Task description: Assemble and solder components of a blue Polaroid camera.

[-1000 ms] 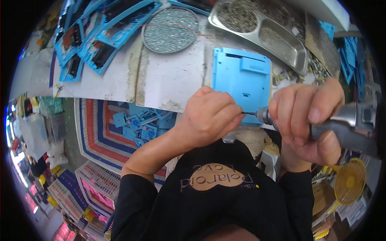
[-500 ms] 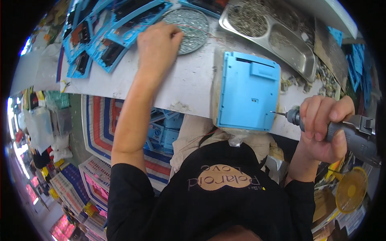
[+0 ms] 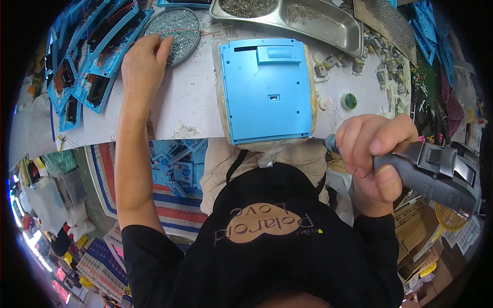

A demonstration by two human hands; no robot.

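My left hand [image 3: 143, 69] is over the left edge of a round metal dish [image 3: 194, 49] of small silvery screws. Its fingers are bent and drawn together; the fingertips are partly hidden, so whatever they pinch cannot be made out. My right hand [image 3: 377, 151] is wrapped round a grey power screwdriver [image 3: 429, 172], whose front end points left, beside the panel's lower right corner. The bit is hard to see. A light blue plastic panel [image 3: 251, 95] lies between my hands at the table's near edge, on a plastic-wrapped pad [image 3: 222, 110]. The screwdriver is apart from the panel.
Blue plastic housings [image 3: 105, 72] with black parts and thin wires are piled at the far left. A metal tray [image 3: 341, 38] of small hardware stands at the back. Small loose parts [image 3: 393, 72] and a green-topped roll [image 3: 348, 101] lie right. More blue pieces [image 3: 179, 164] sit below the table.
The view has shifted, so the table's things appear farther left. The screwdriver's front end has moved away from the panel's right edge, toward me. My left hand stays at the screw dish.
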